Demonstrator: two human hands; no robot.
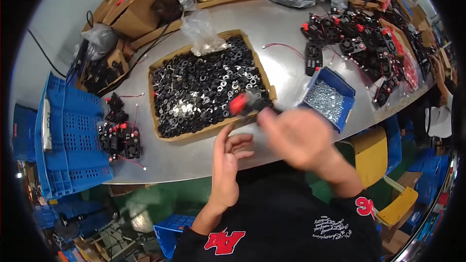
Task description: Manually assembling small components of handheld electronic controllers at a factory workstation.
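Red-tipped black part [241, 103], motion-blurred, in right hand [302, 137] above shallow carton [194, 135].

The bare right hand [303, 138] and the small black-and-red part [238, 103] it holds are blurred, outlines smeared.

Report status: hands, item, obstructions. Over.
Right hand holding red-and-black item, blurred, at tray's near right corner. Left hand looks empty, fingers half-curled, near tray. Clear bag across tray's far edge.
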